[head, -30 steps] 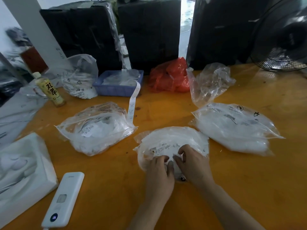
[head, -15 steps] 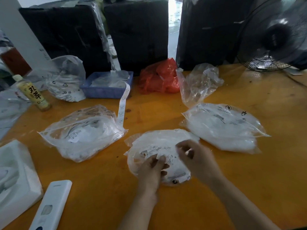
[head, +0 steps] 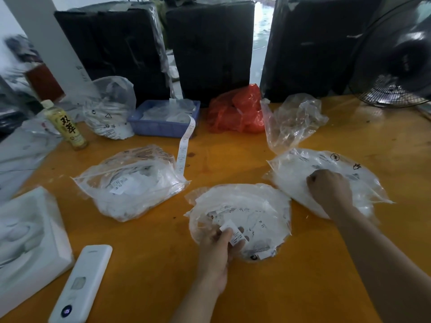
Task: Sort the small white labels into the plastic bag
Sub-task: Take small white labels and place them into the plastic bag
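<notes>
Labels (head: 234, 234), small white printed ones, sit pinched between thumb and fingers of left hand (head: 215, 252), grip clamped on them, right over near edge of middle bag (head: 240, 217). That bag is clear plastic, lying flat on orange table (head: 149, 257), w/ more white labels loose inside or on it; can't tell which.

Right hand (head: 330, 192) is out to the right, curled into a loose fist, knuckles up, pressed onto top of right bag (head: 326, 180). Fingers together; can't tell if anything is held inside. Right bag is clear, full of white stuff, black symbols printed on it.

Left bag (head: 130, 183), also clear and stuffed w/ white labels, lies well apart from both hands, left of middle bag. Long label strip (head: 185, 145) hangs from blue tray (head: 163, 128) down to table, just beside left bag.

Behind: red bag (head: 235, 110) next to tray, crumpled empty clear bag (head: 293, 120) just beyond right bag, another clear bag (head: 109, 108) left of tray, drink bottle (head: 65, 125) further left. Near left corner: white power bank (head: 81, 285) and white foam tray (head: 25, 241). Fan (head: 394, 57) at far right, black wrapped boxes (head: 210, 45) along back.
</notes>
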